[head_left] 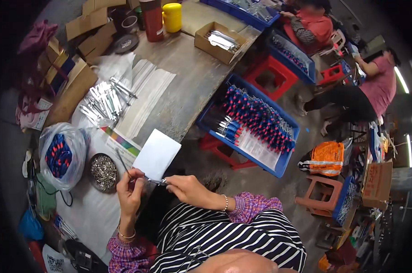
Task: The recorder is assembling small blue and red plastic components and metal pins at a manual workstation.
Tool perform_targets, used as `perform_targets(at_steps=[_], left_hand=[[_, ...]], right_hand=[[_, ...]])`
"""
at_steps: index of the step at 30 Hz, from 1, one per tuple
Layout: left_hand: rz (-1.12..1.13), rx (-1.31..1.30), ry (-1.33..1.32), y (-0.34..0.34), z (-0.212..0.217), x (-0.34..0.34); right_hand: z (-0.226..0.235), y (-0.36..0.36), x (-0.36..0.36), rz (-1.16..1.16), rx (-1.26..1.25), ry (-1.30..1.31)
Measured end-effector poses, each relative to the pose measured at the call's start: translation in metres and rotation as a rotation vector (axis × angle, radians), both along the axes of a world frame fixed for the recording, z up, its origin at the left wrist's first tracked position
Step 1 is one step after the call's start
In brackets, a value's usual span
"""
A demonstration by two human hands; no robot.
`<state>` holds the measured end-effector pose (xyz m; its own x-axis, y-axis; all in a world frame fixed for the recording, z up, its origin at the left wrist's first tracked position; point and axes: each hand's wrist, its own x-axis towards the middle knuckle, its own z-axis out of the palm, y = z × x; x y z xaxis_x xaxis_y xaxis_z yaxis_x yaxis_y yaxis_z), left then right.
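My left hand point(131, 191) is closed in a pinch, with a thin dark rod point(121, 159) sticking up and left from its fingers. Between both hands runs a slim silvery metal part point(156, 181). Its right end is pinched by my right hand point(188, 189); whether the left fingers also grip it I cannot tell. A round dark dish of small metal pieces point(104, 174) lies left of my left hand. Just beyond my fingers is a white pad of paper point(157, 154).
A clear bag point(78, 170) holds blue-and-red parts at left. Silvery parts point(105, 101) lie piled beside long pale strips point(144, 91). Right of the table, a blue tray point(279, 169) holds rows of blue parts with red tips. Two people point(381, 86) point(313, 27) are at upper right.
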<state>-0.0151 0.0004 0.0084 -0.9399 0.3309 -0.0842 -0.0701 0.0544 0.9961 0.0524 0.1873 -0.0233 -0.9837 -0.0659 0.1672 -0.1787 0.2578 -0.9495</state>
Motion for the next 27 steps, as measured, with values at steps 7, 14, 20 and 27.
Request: perform_targets(at_steps=[7,14,20,27], left_hand=[[-0.053,-0.068,-0.172,-0.009,0.005,0.017],[-0.076,-0.122,-0.227,-0.019,0.006,0.033],[-0.096,-0.194,-0.150,-0.025,0.008,0.041],[-0.236,-0.239,0.008,-0.033,0.000,0.031]], right_hand=[[-0.001,-0.009,0.012,0.063,0.106,0.126],[0.000,-0.018,0.025,0.096,0.275,0.229],[0.006,-0.018,0.028,0.175,0.237,0.135],[-0.001,-0.009,0.022,0.420,-0.649,-0.955]])
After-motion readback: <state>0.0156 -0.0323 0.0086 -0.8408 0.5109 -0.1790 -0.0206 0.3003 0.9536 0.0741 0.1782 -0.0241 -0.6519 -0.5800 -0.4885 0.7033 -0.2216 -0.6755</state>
